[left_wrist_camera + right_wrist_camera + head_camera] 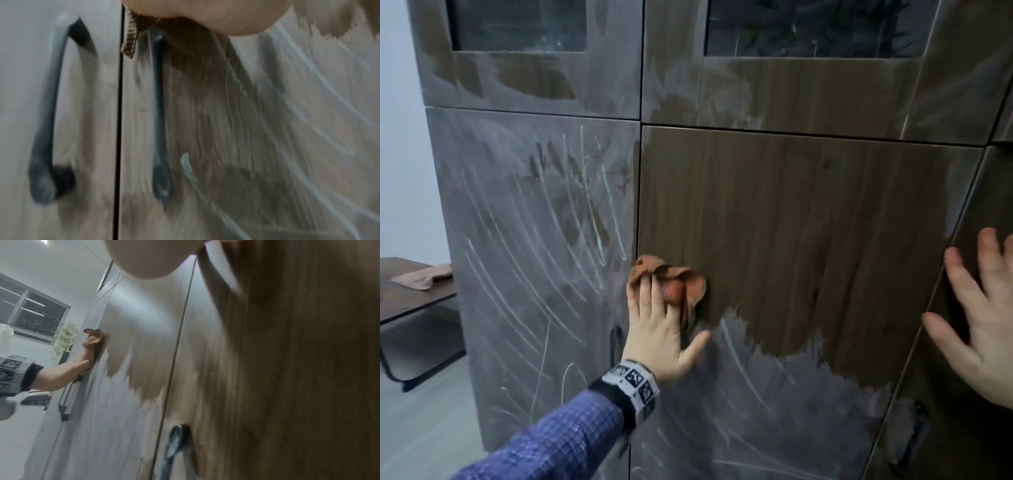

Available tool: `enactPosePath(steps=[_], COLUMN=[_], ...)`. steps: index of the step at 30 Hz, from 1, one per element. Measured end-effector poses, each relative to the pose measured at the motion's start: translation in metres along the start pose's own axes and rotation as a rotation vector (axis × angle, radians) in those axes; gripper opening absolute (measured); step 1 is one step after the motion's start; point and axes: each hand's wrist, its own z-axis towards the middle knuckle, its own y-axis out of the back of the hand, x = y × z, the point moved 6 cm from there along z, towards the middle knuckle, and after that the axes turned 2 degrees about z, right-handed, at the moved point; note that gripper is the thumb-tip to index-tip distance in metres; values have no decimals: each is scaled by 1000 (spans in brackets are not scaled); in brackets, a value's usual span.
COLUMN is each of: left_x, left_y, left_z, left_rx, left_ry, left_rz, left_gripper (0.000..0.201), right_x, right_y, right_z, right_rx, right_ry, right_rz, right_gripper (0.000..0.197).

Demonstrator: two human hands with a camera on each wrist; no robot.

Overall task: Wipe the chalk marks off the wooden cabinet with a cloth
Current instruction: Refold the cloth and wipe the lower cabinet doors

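The dark wooden cabinet [808,222] fills the head view. My left hand [654,308] presses a bunched orange-brown cloth [671,277] flat against the middle door, near its left edge, fingers straight and pointing up. Above the cloth the door is wiped to bare wood. Below it a grey chalk haze [756,394] with curved lines remains. The left door [544,222] is covered in chalk strokes. My right hand [983,308] lies on the right door with its fingers spread and holds nothing. The right wrist view shows the cloth [94,339] from the side.
Two dark bar handles [47,113] [160,113] flank the door gap just below my left hand, and another handle [174,447] sits lower right. A low table [414,298] with a brown cloth [424,277] stands at the left. Glass panes [517,24] top the cabinet.
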Motion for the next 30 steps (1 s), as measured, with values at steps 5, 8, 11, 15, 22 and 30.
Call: enactPosePath(steps=[5, 8, 11, 15, 22, 30], left_x=[-1, -4, -11, -45, -106, -137], left_y=[112, 129, 59, -60, -9, -95], left_z=[93, 110, 57, -62, -8, -76], left_rx=[-318, -355, -247, 151, -115, 151], left_ry=[35, 19, -77, -368, -556, -684], left_rz=[-9, 27, 43, 76, 82, 125], left_gripper=[93, 94, 99, 84, 76, 79], right_x=[76, 130, 149, 145, 142, 145], right_y=[48, 50, 32, 21, 20, 26], right_z=[50, 88, 103, 98, 98, 95], right_rx=[-89, -70, -79, -109, -105, -97], right_ry=[220, 349, 382, 410, 458, 464], right_rz=[77, 25, -130, -205, -229, -197], right_gripper=[83, 79, 82, 84, 86, 84])
